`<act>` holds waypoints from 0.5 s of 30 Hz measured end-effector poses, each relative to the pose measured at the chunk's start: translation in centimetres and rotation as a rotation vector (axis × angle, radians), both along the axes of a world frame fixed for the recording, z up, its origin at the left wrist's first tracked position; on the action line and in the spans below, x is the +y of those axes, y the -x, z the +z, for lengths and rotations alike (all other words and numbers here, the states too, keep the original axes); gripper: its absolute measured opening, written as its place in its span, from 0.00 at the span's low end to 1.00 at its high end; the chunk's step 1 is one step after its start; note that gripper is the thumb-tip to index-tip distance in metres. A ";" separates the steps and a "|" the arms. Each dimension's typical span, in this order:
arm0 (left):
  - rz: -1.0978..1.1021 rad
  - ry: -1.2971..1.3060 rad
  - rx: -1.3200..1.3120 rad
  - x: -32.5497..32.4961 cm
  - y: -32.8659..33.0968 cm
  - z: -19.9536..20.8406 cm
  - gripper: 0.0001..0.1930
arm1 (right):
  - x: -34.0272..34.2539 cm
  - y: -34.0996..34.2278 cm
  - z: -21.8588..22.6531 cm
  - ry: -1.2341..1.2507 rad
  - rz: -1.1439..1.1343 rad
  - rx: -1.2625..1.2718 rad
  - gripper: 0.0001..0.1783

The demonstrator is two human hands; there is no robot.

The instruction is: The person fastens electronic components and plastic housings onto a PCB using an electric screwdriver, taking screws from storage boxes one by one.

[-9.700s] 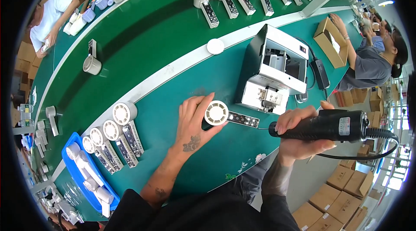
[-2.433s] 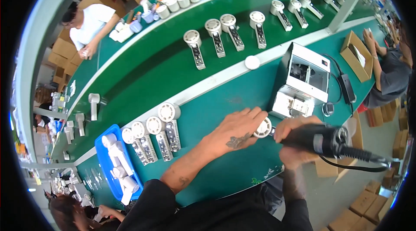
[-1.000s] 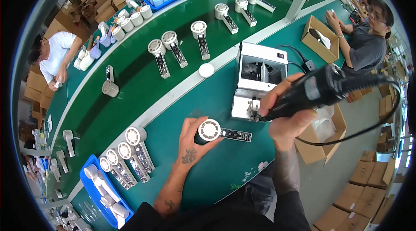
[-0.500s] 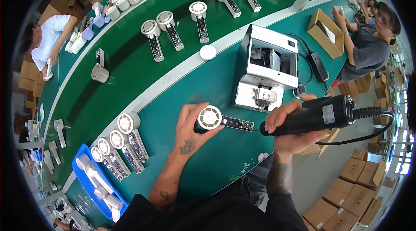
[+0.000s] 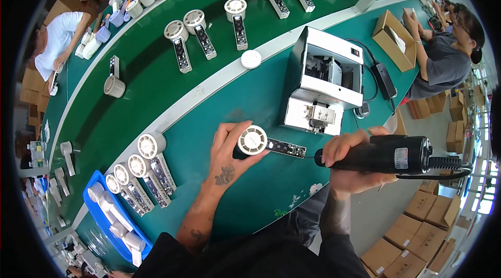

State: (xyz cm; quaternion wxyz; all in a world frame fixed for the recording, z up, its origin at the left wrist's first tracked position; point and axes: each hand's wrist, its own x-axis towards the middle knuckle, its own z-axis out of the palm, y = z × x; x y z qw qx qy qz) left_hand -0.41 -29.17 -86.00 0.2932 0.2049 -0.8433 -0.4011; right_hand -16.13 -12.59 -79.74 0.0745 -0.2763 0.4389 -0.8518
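My left hand [image 5: 228, 147] is closed round the round head of a white handheld fan-like device [image 5: 252, 140], whose vented face is turned up. Its slim handle, with the circuit board [image 5: 286, 148] exposed, points right. In my right hand [image 5: 347, 155] is a black electric screwdriver [image 5: 386, 155], held nearly level with its cord at the far end. The thin bit reaches the handle's tip; whether it sits on a screw is too small to tell. Several similar devices [image 5: 151, 145] lie to the left of my left hand, boards showing.
Beyond my hands stands a white-and-black machine [image 5: 323, 82], with a round white cap [image 5: 251, 59] left of it. More devices rest on the curved green belt [image 5: 151, 64]. A blue tray [image 5: 99, 223] of white parts is at left, an open carton [image 5: 389, 38] at right. Two co-workers sit nearby.
The screwdriver's rear end has swung down toward me, so its body is now closer to level. Its bit stays at the handle's tip. My left hand and the device have barely moved.
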 end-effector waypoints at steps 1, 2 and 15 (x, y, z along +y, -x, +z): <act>0.000 -0.001 0.000 0.0 0.0 -0.1 0.36 | 0.0 -0.1 0.0 -0.001 0.000 0.000 0.53; -0.001 0.001 0.002 -0.1 0.0 -0.1 0.36 | -0.1 -0.2 0.1 -0.005 -0.015 0.003 0.52; -0.001 0.002 0.005 -0.1 0.2 -0.4 0.36 | 0.2 -0.7 -1.0 0.184 0.117 0.057 0.52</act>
